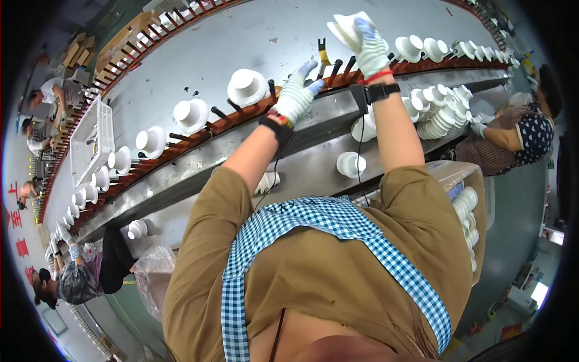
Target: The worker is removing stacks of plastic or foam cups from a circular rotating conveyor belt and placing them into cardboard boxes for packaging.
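Observation:
My right hand [371,53], in a white striped glove with bluish fingertips, is raised over the far side of the peg conveyor. Its fingers are closed on a white flanged cup [344,30], held tilted. My left hand [297,95], gloved alike, reaches over the rail with fingers and thumb apart and nothing between them. Near it stand a bare dark peg [272,90] and a yellow-and-black forked holder [324,55]. Left of this hand, a white flanged cup [246,87] sits on the line, with another flanged cup [191,114] beyond it.
A steel ledge [211,148] runs along the conveyor. Stacked white cups [439,120] stand at the right, near a co-worker [512,130]. An open carton [476,181] of cups is beside my right side. A white crate [90,142] lies at the left; another co-worker [81,280] sits there.

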{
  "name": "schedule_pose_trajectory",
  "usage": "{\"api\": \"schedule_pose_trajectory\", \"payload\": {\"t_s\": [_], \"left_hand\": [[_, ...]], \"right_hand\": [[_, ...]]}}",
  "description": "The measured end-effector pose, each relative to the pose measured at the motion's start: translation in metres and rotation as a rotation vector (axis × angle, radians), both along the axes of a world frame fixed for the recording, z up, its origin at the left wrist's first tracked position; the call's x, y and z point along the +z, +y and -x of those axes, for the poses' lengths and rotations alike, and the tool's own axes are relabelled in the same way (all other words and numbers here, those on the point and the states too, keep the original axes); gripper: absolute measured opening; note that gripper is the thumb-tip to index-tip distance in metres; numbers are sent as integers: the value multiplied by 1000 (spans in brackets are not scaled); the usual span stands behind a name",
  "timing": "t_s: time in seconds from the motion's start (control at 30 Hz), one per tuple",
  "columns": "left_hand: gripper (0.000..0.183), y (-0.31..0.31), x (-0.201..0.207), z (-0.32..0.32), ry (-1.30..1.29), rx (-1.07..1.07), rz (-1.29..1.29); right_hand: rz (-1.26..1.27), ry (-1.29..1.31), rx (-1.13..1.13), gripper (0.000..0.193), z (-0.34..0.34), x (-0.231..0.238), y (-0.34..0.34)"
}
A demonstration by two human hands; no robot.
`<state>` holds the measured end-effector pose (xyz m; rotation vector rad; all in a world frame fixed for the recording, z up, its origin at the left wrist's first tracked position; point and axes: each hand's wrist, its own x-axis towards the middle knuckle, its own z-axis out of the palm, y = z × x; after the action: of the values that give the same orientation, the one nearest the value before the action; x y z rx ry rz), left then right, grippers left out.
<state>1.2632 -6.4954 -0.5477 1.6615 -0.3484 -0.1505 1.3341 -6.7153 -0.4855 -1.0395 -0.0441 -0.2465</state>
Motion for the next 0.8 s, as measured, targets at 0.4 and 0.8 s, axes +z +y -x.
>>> {"api": "schedule_pose_trajectory", "payload": {"t_s": [0.4, 0.8], "left_hand": [[31, 11, -43, -27, -13, 343, 39], [33, 87, -65, -10, 184, 478, -105]], "right_hand": [[475, -160, 404, 51, -8, -38, 63], [715, -174, 513, 63, -9, -54, 138]]}}
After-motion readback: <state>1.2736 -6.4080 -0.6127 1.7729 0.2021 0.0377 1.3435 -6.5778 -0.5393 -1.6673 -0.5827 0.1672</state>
